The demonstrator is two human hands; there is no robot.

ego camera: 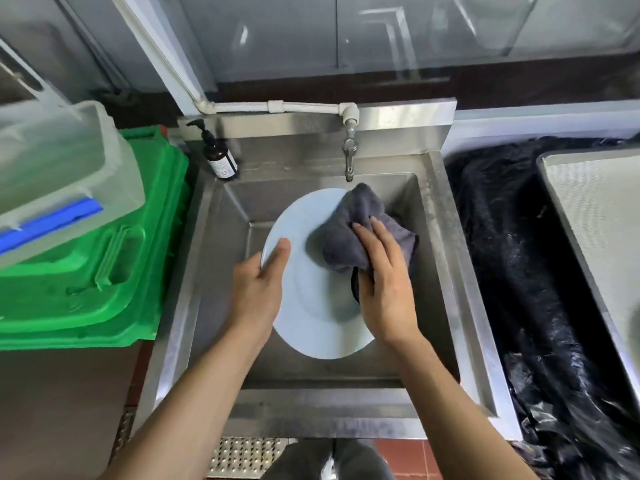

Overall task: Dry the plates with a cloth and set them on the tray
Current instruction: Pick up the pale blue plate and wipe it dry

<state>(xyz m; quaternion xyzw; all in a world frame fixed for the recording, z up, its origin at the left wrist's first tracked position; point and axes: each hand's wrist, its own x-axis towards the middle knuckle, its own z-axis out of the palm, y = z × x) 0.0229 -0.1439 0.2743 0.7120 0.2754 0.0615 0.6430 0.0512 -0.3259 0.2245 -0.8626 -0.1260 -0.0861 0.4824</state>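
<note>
A pale blue plate [311, 299] is held over the steel sink [446, 237]. My left hand [258, 285] grips its left rim, thumb on top and fingers underneath. My right hand [382, 282] presses a bunched grey cloth [349, 233] against the plate's upper right part, thumb tucked under the cloth and fingers over it. A metal tray [602, 216] lies at the far right, only partly in view.
A tap [349, 157] hangs over the sink's back edge, and a dark pump bottle [220, 155] stands at its back left corner. Green crates [114, 258] with a clear plastic box [59, 174] on top sit to the left. Black plastic sheeting [512, 258] covers the surface on the right.
</note>
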